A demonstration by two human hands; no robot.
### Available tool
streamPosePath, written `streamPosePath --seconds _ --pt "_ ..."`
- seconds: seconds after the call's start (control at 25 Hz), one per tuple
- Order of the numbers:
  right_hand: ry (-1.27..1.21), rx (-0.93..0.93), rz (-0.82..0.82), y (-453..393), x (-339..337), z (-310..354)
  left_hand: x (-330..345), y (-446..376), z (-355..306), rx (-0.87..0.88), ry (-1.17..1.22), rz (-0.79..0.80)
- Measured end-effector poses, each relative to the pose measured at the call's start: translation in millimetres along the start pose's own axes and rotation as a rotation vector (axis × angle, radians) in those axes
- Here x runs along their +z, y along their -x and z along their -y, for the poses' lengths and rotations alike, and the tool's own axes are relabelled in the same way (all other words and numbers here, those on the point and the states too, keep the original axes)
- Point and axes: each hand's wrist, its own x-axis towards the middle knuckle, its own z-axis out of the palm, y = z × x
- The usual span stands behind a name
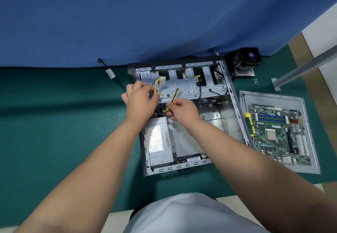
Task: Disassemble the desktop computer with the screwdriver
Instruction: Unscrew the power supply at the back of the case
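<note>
An open desktop case [231, 94] lies flat on the green table mat, its grey power supply [160, 141] at the near left corner. Yellow-and-black power cables [157, 84] run from the supply up over the metal drive cage [189, 84]. My left hand [140, 99] grips the cable bundle near a white connector [162, 81]. My right hand [182, 110] pinches another yellow-and-black cable [174, 95] just right of it. The yellow-and-black screwdriver [249, 124] lies untouched on the removed side panel [308, 161], beside the green motherboard [279, 134].
A black CPU cooler with fan [246, 61] sits behind the case at the right, with small screws [255, 81] close by. A loose black cable with a white label [110, 73] lies left of the case. A blue partition stands behind; a metal leg [300, 68] crosses the far right.
</note>
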Motion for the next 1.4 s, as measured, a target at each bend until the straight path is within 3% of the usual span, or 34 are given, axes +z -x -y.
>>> streamPosePath --seconds 0.2,0.4,0.52,0.6,0.76,0.88,1.16,1.4 --pt "0.207 -0.265 0.024 10.4 5.8 13.1 -14.7 19.9 0.6 -0.012 0.302 0.072" --pt "0.375 -0.313 0.177 19.9 10.4 21.8 -25.7 41.2 0.0 -0.054 0.409 0.114" --pt "0.425 -0.316 0.164 19.7 6.1 22.2 -28.6 58.2 0.3 -0.041 0.423 0.057" --pt "0.425 -0.294 0.134 19.1 -3.6 19.1 -29.8 73.7 8.6 0.067 0.282 0.140" --pt "0.532 -0.318 0.222 25.7 -20.1 4.0 -29.5 103.7 29.7 0.338 -0.196 0.540" --pt "0.575 -0.344 0.257 33.2 -23.7 -5.2 -27.1 103.8 36.7 0.438 -0.423 0.659" --pt "0.584 -0.344 0.291 40.1 -27.3 -11.0 -25.9 104.1 30.5 0.481 -0.560 0.591" --pt "0.563 -0.334 0.328 36.4 -28.8 -5.8 -29.1 90.2 27.4 0.462 -0.482 0.524"
